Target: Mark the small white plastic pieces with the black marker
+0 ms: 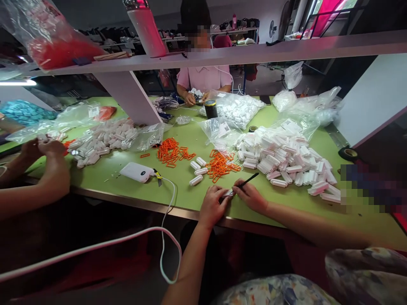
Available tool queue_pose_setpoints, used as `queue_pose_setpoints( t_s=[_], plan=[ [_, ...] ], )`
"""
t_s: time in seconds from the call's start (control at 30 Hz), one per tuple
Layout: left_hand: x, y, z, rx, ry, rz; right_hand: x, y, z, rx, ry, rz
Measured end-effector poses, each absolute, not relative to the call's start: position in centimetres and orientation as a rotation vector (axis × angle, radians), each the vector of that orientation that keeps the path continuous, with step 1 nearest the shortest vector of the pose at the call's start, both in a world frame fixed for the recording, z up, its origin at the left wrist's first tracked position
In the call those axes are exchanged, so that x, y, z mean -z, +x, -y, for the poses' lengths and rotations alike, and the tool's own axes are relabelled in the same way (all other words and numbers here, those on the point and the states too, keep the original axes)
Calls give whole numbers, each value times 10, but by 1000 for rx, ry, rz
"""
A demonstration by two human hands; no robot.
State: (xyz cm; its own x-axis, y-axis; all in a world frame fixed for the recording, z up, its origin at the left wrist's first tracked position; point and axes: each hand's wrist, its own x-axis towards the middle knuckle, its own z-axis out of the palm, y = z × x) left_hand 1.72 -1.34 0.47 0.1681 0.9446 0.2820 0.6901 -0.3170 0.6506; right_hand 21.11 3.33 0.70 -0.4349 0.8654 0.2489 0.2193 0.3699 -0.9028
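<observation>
My left hand (212, 203) is closed around a small white plastic connector (227, 193) near the front edge of the green table (133, 190). Touching that connector, my right hand (251, 195) pinches a thin black tool (248, 181) whose tip points up and to the right. Just beyond my hands lies a heap of orange clips (221, 164). Three loose white connectors (197, 168) lie to its left. A big pile of white connectors (286, 159) spreads out to the right.
A white power bank (137, 172) with a white cable (165, 237) lies to the left. Another person's hands (47, 154) work at the far left beside a bag of white parts (104, 137). A third person (203, 78) sits opposite. A black tin (210, 109) and more orange clips (171, 151) lie mid-table.
</observation>
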Motion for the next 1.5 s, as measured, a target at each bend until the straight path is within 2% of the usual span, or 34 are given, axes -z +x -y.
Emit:
queue_pose_setpoints(
  t_s=[1.5],
  plan=[
    [-6, 16, 14, -941, 2012, -1553, 1, 206, -28, -747, -997, 2177]
  ],
)
